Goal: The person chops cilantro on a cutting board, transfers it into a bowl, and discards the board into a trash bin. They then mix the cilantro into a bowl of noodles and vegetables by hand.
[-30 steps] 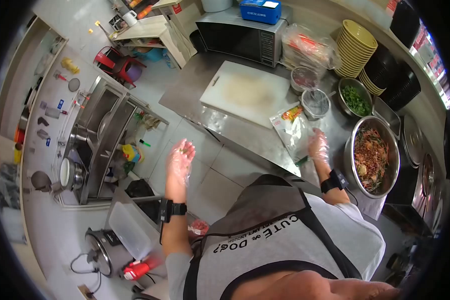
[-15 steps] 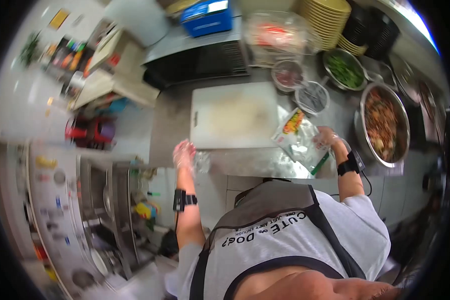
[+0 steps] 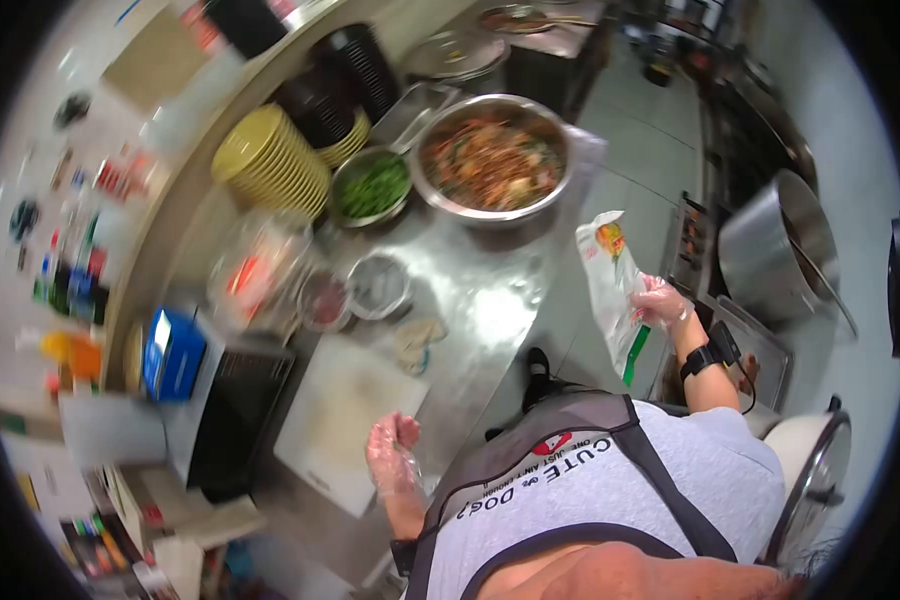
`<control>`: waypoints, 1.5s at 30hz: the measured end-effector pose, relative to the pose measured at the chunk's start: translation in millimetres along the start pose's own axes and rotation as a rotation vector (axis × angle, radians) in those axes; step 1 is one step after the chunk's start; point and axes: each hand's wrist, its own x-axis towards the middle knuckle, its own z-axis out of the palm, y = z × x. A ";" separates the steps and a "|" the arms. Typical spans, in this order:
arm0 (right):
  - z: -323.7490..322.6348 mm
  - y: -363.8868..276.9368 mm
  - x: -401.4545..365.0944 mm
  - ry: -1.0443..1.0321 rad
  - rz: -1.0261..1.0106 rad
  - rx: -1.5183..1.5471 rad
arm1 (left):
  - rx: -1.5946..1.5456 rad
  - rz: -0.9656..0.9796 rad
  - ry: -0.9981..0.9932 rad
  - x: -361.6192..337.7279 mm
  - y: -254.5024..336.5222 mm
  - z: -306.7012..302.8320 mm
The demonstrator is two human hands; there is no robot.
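Observation:
My right hand [image 3: 662,303], in a clear plastic glove, grips a white plastic packet [image 3: 610,275] by its side. The packet has a yellow and red print near the top and a green strip at its lower end. It hangs over the floor, to the right of the steel worktable [image 3: 470,320]. My left hand [image 3: 394,448], gloved too, hovers by the near right edge of the white cutting board [image 3: 345,400]. Its fingers are curled in and I see nothing in them. A crumpled pale glove or cloth [image 3: 420,343] lies beyond the board.
A large steel bowl of mixed food [image 3: 495,160] stands at the far end beside a bowl of chopped greens [image 3: 372,185]. Two small tubs [image 3: 378,286], stacked yellow plates [image 3: 270,160] and a microwave [image 3: 235,410] line the left. On the right are a tall pot [image 3: 775,230] and stove.
The view has swung right, toward the stove side. My right hand has carried the packet off the worktable out over the floor. My left hand is now nearer my body.

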 end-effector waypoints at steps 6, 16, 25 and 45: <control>-142.3 35.9 -32.6 0.449 -0.283 0.605 | 0.552 -0.295 -0.373 39.2 -60.3 92.7; -347.1 -42.2 70.7 0.775 -0.096 0.673 | 1.584 -0.440 -0.413 112.7 -191.9 111.6; -509.0 -135.8 276.1 0.820 -0.162 0.737 | 1.451 -0.534 -0.264 205.6 -278.9 347.0; -968.6 -309.2 557.8 0.723 -0.268 0.815 | 1.217 -0.272 -0.729 468.5 -401.8 1072.7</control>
